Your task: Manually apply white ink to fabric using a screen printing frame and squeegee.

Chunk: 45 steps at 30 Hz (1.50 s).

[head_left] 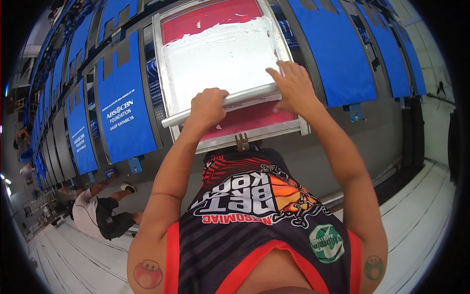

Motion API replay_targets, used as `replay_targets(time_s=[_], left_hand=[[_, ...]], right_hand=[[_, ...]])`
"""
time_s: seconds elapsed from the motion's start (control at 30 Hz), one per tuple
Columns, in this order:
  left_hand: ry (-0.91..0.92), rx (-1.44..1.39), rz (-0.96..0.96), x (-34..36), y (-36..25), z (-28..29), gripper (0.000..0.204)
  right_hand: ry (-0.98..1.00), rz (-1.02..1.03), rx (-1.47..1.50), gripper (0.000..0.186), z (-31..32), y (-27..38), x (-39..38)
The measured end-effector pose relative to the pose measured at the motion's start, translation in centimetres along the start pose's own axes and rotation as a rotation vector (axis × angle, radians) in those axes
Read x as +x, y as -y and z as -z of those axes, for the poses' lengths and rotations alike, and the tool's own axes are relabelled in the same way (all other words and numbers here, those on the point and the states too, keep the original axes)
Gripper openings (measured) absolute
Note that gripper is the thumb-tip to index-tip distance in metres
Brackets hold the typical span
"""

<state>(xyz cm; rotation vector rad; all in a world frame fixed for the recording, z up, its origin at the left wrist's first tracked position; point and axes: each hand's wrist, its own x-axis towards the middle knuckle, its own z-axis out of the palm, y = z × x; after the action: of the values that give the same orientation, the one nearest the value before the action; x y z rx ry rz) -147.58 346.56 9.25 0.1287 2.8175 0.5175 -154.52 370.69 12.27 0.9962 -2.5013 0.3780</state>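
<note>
A screen-printing frame point(157, 49) with a pink-red mesh point(259, 117) lies in front of me. Thick white ink point(220, 59) covers most of the mesh. A silver-handled squeegee point(171, 120) lies across the screen, slightly tilted, its right end higher in view. Near its left part, my left hand point(208, 108) is closed around the handle. At the squeegee's right end is my right hand point(296, 90), fingers spread above the bar and thumb below it. That hand looks loose rather than wrapped round the handle. A metal hinge or clamp point(242, 142) sits at the frame's near edge.
Blue printed fabric panels point(125, 98) lie on grey boards in rows to the left. More blue panels point(338, 54) lie to the right. Small blue metal brackets point(135, 165) stick out along the near edge. Another person point(100, 213) stands at the lower left.
</note>
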Motion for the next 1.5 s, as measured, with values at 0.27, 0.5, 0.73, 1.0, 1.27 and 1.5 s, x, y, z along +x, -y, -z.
replay_targets(time_s=[0.27, 0.5, 0.73, 1.0, 1.27, 1.5], left_hand=[[-0.317, 0.295, 0.059, -6.1, 8.8, -3.1, 0.007], [-0.175, 0.392, 0.165, 11.7, 15.4, 5.9, 0.018], [-0.052, 0.214, 0.106, -4.7, 9.1, -0.4, 0.010], [-0.179, 0.385, 0.217, 11.2, 14.1, 5.9, 0.015], [-0.252, 0.069, -0.076, 19.3, 8.0, 6.2, 0.044], [-0.121, 0.136, -0.197, 22.9, 11.1, 11.0, 0.042]], right_hand=[[0.245, -0.051, -0.066, 0.006, -7.3, -1.7, -4.5], [0.403, -0.086, -0.224, 0.014, -13.7, -9.7, 12.5], [0.313, -0.118, 0.007, 0.010, -6.8, -2.7, -3.8], [0.445, -0.225, -0.139, 0.015, -13.7, -9.2, 11.4], [-0.274, 0.023, -0.194, 0.035, -12.8, -9.1, 13.0], [1.499, -0.665, 0.793, 0.057, -4.0, 5.8, -8.5]])
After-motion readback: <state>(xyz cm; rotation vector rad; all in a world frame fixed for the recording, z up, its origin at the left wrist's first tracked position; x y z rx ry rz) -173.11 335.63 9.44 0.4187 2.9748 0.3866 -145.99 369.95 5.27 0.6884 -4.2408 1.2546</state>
